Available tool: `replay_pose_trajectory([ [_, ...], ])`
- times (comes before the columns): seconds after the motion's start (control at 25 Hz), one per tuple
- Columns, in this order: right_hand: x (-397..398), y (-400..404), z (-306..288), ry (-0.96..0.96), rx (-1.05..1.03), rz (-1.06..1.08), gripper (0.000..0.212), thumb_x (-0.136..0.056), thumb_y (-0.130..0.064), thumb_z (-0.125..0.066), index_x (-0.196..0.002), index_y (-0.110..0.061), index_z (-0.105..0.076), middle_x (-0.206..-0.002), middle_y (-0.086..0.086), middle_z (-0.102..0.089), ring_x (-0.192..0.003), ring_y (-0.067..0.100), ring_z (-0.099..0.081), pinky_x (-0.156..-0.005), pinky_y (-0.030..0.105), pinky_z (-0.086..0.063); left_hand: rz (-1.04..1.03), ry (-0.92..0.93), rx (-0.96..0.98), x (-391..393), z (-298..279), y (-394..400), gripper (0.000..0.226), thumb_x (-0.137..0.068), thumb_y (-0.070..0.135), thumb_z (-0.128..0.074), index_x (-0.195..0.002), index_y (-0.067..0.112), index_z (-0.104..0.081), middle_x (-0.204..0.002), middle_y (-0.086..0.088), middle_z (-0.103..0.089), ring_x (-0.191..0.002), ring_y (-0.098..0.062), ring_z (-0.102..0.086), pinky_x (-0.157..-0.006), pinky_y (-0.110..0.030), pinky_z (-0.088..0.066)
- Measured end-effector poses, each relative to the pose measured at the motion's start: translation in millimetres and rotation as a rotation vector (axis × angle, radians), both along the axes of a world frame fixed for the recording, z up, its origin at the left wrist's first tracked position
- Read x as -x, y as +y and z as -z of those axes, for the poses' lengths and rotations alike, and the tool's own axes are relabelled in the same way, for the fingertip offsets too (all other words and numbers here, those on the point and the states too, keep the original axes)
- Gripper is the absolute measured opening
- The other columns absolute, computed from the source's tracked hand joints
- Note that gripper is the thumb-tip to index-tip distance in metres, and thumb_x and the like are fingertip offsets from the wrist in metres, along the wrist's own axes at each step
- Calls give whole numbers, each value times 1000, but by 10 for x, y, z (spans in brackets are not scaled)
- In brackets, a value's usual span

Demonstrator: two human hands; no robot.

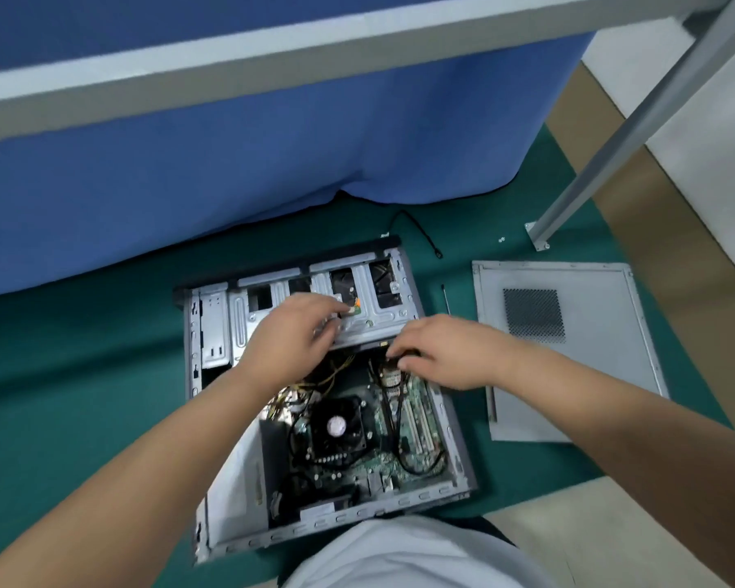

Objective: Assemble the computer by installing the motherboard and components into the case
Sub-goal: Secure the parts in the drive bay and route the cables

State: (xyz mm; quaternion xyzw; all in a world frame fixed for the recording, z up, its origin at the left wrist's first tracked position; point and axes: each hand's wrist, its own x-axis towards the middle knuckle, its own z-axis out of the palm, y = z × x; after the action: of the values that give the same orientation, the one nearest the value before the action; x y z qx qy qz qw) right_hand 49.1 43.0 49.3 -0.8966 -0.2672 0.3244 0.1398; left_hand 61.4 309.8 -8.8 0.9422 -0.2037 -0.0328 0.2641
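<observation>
An open grey computer case (457, 449) lies flat on the green floor mat. Inside it sits the motherboard (359, 466) with a black CPU fan (338, 426), white expansion slots and yellow and black cables. My left hand (291, 339) reaches over the metal drive cage (357, 290) at the case's far end, its curled fingers at a small part beside an orange tab. My right hand (440, 352) hovers at the cage's near edge, its fingertips pinching a dark cable connector (389, 369) above the board. What the left fingers grip is blurred.
The removed grey side panel (569, 345) with a mesh vent lies on the mat to the right. A thin screwdriver (445, 299) lies between case and panel. A loose black cable (416, 231) and small screws (501, 238) lie beyond, near a metal leg's foot (537, 237). Blue cloth hangs behind.
</observation>
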Motion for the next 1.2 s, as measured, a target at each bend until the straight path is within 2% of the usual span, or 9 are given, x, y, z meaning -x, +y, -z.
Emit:
replay_pose_trajectory([
  [0.16, -716, -550, 155, -134, -134, 332, 22, -100, -33, -59, -118, -26, -71, -114, -7, -65, -106, 12, -62, -96, 32, -48, -142, -39, -70, -637, 118, -202, 36, -102, 26, -57, -138, 27, -61, -144, 4, -58, -136, -21, -48, -113, -48, -39],
  [0.28, -1182, -768, 547, -139, -13, 468, 26, -99, -29, -61, -122, -20, -69, -121, 2, -65, -114, 22, -61, -100, 32, -47, -286, 100, -185, -888, 333, -328, 45, -106, 47, -41, -149, 35, -48, -155, 8, -47, -147, -19, -35, -122, -45, -21],
  [0.44, -1598, -779, 1082, -17, 114, 541, 46, -100, -31, -60, -142, -14, -57, -145, 13, -55, -133, 30, -51, -109, 34, -43, -338, -54, -319, -838, 544, -395, 47, -105, 50, -30, -142, 32, -54, -141, 7, -58, -132, -20, -47, -115, -40, -23],
  [0.6, -1931, -654, 1478, 16, 235, 619, 34, -97, -18, -57, -129, -9, -59, -137, 17, -54, -116, 36, -60, -92, 34, -51, -377, -106, -347, -849, 607, -409, 43, -104, 47, -35, -136, 29, -57, -135, 2, -62, -124, -25, -53, -113, -44, -28],
  [0.72, -2060, -533, 1680, -49, 303, 769, 27, -99, -15, -54, -123, -4, -56, -131, 18, -49, -108, 37, -57, -84, 36, -46, -386, -130, -335, -851, 640, -416, 42, -103, 46, -38, -133, 27, -59, -132, 0, -64, -121, -27, -54, -112, -46, -31],
  [0.84, -2035, -449, 1859, -136, 282, 832, 29, -99, -12, -55, -126, -3, -52, -128, 21, -49, -117, 41, -54, -91, 40, -47, -387, -159, -321, -852, 653, -407, 41, -102, 46, -40, -131, 26, -60, -129, -2, -65, -119, -29, -55, -111, -47, -31],
  [0.92, -1997, -430, 1928, -131, 255, 878, 26, -97, -7, -53, -124, -4, -53, -125, 20, -54, -115, 42, -57, -88, 39, -48, -383, -169, -317, -855, 655, -405, 41, -102, 46, -40, -131, 25, -61, -129, -2, -65, -119, -29, -56, -110, -47, -31],
  [1.08, -1929, -531, 1860, -32, 148, 1101, 13, -97, -16, -55, -105, -9, -63, -107, 16, -65, -98, 36, -64, -73, 29, -43, -388, -180, -305, -861, 660, -407, 42, -102, 46, -40, -131, 25, -61, -128, -2, -66, -118, -29, -56, -110, -47, -32],
  [1.2, -1787, -751, 1595, -81, 37, 1257, 19, -97, -23, -57, -112, -14, -65, -117, 15, -67, -105, 36, -63, -77, 27, -41, -378, -150, -314, -874, 657, -389, 45, -102, 50, -36, -133, 27, -60, -129, -1, -66, -119, -28, -55, -110, -47, -32],
])
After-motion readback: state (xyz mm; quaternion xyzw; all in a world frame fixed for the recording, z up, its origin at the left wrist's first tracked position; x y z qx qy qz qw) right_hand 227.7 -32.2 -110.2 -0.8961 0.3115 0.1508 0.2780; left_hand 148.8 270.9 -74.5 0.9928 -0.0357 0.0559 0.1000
